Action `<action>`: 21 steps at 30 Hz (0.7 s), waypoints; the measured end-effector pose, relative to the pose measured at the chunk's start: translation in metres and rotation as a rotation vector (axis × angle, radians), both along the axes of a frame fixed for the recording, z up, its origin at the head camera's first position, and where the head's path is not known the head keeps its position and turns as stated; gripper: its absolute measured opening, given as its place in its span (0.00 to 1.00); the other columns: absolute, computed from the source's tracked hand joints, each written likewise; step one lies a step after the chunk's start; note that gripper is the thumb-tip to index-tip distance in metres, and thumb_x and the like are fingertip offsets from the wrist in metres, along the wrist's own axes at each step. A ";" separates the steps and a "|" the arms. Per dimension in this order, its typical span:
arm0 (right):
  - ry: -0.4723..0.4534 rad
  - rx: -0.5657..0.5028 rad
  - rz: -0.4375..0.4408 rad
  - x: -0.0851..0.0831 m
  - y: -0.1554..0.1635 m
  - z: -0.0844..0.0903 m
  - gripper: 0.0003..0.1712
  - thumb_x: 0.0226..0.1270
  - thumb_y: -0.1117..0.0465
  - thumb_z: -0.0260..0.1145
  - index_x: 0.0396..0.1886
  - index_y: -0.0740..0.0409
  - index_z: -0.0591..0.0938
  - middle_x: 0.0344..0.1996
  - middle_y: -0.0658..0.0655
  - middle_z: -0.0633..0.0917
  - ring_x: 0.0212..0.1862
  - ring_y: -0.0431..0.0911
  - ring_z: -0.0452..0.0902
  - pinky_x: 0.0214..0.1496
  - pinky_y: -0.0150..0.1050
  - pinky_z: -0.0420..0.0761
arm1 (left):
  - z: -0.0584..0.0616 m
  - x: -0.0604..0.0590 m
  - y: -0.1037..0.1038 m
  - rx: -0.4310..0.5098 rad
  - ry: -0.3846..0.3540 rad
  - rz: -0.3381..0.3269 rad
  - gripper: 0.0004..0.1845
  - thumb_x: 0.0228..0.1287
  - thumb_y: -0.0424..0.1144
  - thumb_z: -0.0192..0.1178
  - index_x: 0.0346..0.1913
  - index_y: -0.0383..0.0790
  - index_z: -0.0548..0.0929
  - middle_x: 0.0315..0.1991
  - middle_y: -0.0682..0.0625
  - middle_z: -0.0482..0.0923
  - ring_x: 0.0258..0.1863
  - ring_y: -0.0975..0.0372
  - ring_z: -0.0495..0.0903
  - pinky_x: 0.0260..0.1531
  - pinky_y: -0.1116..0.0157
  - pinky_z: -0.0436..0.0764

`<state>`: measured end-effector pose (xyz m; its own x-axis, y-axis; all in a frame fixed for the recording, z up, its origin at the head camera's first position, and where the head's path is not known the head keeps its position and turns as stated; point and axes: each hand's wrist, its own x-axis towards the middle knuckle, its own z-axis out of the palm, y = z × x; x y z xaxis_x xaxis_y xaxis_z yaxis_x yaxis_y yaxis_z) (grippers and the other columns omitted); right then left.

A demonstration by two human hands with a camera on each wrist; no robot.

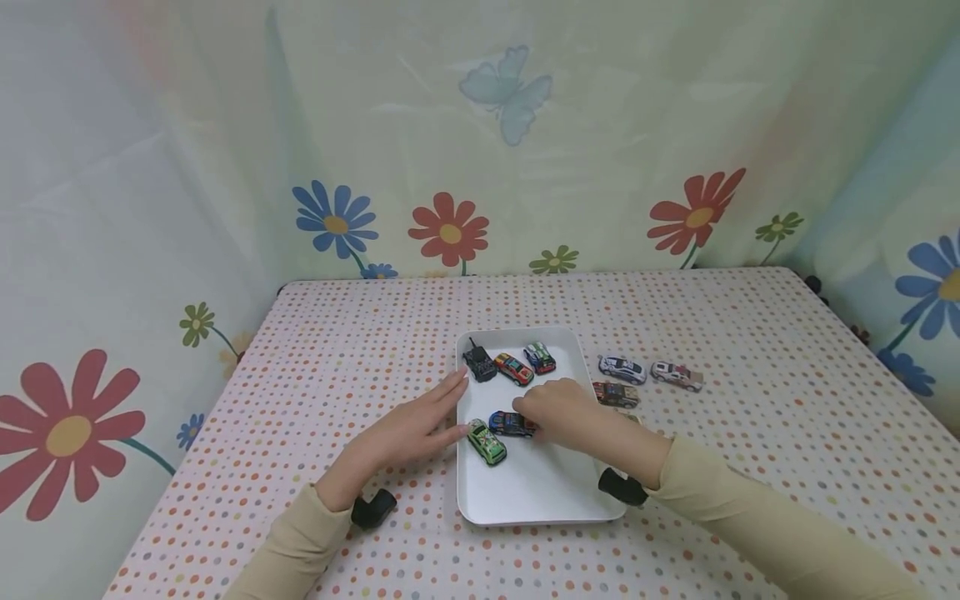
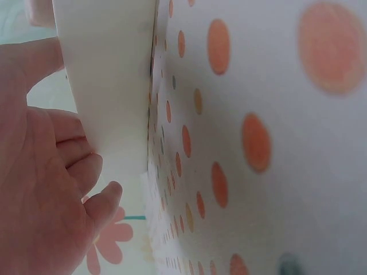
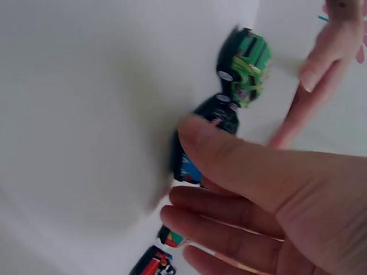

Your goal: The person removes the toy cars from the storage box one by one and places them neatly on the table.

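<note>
White tray (image 1: 525, 492), frame centre: right hand (image 1: 558, 410) pinches the blue car (image 1: 512, 424) beside the green car (image 1: 487, 442). Left hand (image 1: 408, 429), fingers straight, touches the tray's left rim; lower tray bare.

Both arms wear long, pale beige sleeves that end at the wrists. A small black camera unit sits strapped under each wrist, by the left hand (image 1: 408, 433) and the right hand (image 1: 562, 412), both bare

Tray (image 1: 525, 492) smooth white plastic, semi-gloss; tablecloth (image 1: 337, 350) matt dotted cloth.
</note>
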<state>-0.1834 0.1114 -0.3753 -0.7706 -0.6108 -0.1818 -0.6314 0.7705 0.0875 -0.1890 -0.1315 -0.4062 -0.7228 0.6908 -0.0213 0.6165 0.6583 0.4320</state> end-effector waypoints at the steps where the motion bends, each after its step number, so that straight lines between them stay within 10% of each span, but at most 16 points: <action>1: 0.006 -0.008 0.010 -0.001 -0.002 0.000 0.13 0.49 0.56 0.76 0.25 0.49 0.77 0.18 0.43 0.74 0.23 0.40 0.69 0.27 0.36 0.74 | 0.000 0.000 0.000 0.002 -0.001 0.001 0.38 0.71 0.56 0.45 0.73 0.38 0.49 0.74 0.50 0.37 0.70 0.61 0.42 0.65 0.60 0.54; 10: 0.014 -0.043 -0.005 -0.005 -0.013 0.000 0.15 0.54 0.63 0.73 0.41 0.55 0.79 0.19 0.47 0.78 0.23 0.41 0.74 0.24 0.36 0.77 | 0.001 0.000 0.000 0.010 -0.019 0.006 0.39 0.70 0.58 0.45 0.74 0.38 0.49 0.74 0.51 0.37 0.70 0.62 0.42 0.64 0.60 0.56; 21: 0.083 -0.029 0.008 -0.004 -0.020 -0.007 0.08 0.53 0.59 0.74 0.29 0.51 0.82 0.22 0.48 0.81 0.25 0.42 0.76 0.28 0.36 0.77 | 0.002 0.000 0.000 0.010 -0.023 0.006 0.39 0.70 0.58 0.45 0.73 0.38 0.49 0.74 0.51 0.37 0.70 0.62 0.42 0.64 0.59 0.56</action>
